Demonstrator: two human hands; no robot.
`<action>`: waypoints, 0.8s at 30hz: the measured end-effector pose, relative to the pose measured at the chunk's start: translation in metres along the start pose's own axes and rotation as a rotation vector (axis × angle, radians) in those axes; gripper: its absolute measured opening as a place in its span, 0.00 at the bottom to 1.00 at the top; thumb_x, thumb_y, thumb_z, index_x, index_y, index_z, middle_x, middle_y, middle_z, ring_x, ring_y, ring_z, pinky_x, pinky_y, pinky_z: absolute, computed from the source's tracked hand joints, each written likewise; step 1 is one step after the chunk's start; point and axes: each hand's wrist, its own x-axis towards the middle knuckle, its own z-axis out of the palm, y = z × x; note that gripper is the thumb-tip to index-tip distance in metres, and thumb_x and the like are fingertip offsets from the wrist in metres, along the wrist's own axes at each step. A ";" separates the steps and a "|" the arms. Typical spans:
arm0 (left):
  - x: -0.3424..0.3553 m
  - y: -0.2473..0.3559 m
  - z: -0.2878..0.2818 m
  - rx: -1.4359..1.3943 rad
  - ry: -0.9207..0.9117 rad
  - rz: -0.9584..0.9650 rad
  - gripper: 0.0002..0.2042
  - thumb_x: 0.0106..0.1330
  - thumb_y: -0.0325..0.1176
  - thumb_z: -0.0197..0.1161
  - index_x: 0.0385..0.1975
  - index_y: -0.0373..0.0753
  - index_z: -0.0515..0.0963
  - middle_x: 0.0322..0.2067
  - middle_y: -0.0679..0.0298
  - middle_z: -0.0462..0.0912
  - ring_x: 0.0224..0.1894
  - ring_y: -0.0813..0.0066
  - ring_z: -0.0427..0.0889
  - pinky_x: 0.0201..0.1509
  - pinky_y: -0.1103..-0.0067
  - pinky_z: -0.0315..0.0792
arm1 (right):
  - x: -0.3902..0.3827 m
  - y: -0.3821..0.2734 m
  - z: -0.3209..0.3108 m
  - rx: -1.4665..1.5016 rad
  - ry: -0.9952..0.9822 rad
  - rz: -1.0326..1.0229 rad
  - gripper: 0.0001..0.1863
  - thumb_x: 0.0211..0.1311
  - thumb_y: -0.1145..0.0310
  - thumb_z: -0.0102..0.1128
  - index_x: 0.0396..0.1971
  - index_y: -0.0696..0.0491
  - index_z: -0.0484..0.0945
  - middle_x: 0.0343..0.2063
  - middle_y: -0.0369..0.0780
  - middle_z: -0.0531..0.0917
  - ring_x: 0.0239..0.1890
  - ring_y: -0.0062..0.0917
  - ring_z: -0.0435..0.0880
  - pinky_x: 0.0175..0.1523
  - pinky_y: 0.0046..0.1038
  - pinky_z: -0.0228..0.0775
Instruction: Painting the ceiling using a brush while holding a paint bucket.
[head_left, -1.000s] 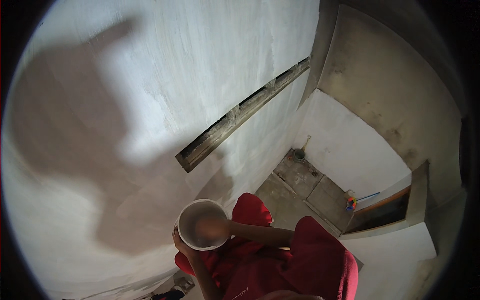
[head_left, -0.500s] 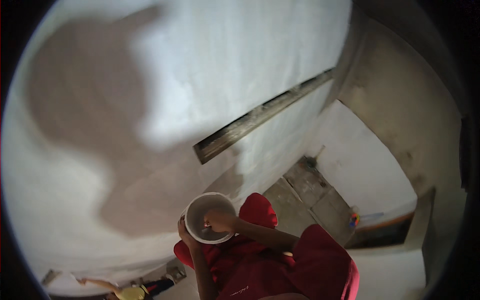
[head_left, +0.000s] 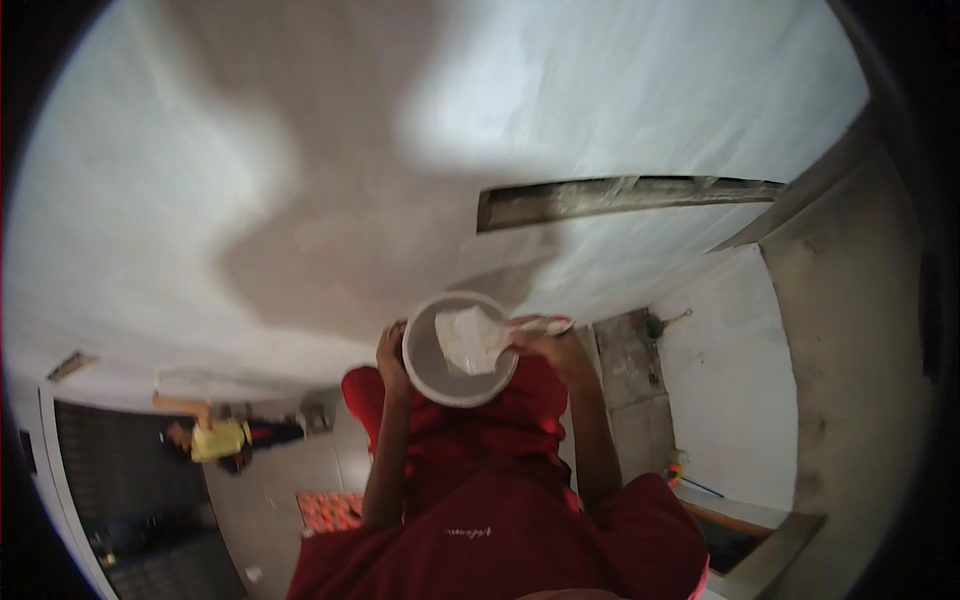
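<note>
My left hand (head_left: pixel 394 362) grips the left side of a pale grey bucket (head_left: pixel 414 375), fingers against its outer wall. In my right hand (head_left: pixel 548 350), at the bucket's right rim, is a wide paintbrush (head_left: pixel 468 340) with a whitish head and a red and white handle. The brush head lies over the bucket's mouth, tilted, and hides part of the inside. The handle sticks out past my fingers to the right. How much the bucket holds cannot be made out.
A whitish wall (head_left: pixel 350 200) with a long recessed slot (head_left: pixel 600 198) rises in front. Far left, a person in a yellow top (head_left: pixel 220 438) reaches toward the wall. A red patterned mat (head_left: pixel 330 510) lies on the floor. A low white wall (head_left: pixel 730 380) stands at right.
My right hand has come up out of the bucket, bringing the brush head into sight. The view has turned, showing more floor and the doorway at left. My left hand still holds the bucket.
</note>
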 end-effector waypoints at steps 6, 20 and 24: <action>0.015 -0.004 -0.002 -0.072 0.069 -0.069 0.15 0.66 0.34 0.48 0.46 0.30 0.72 0.40 0.57 0.80 0.43 0.69 0.78 0.51 0.76 0.70 | -0.006 0.015 -0.015 0.398 0.068 0.060 0.17 0.57 0.76 0.59 0.47 0.62 0.74 0.41 0.46 0.81 0.41 0.31 0.83 0.44 0.29 0.81; 0.000 0.000 -0.008 -0.091 0.069 -0.121 0.15 0.66 0.36 0.49 0.46 0.32 0.72 0.39 0.59 0.79 0.42 0.71 0.78 0.49 0.77 0.71 | 0.001 0.075 -0.008 1.059 -0.180 -0.007 0.16 0.63 0.74 0.53 0.51 0.57 0.72 0.45 0.44 0.80 0.45 0.30 0.82 0.48 0.31 0.80; 0.003 -0.004 -0.011 -0.082 0.051 -0.092 0.15 0.67 0.34 0.48 0.47 0.31 0.72 0.39 0.58 0.80 0.42 0.71 0.79 0.49 0.77 0.71 | 0.003 0.065 -0.001 1.003 -0.165 -0.027 0.17 0.62 0.73 0.55 0.51 0.57 0.72 0.45 0.44 0.81 0.46 0.30 0.82 0.48 0.31 0.80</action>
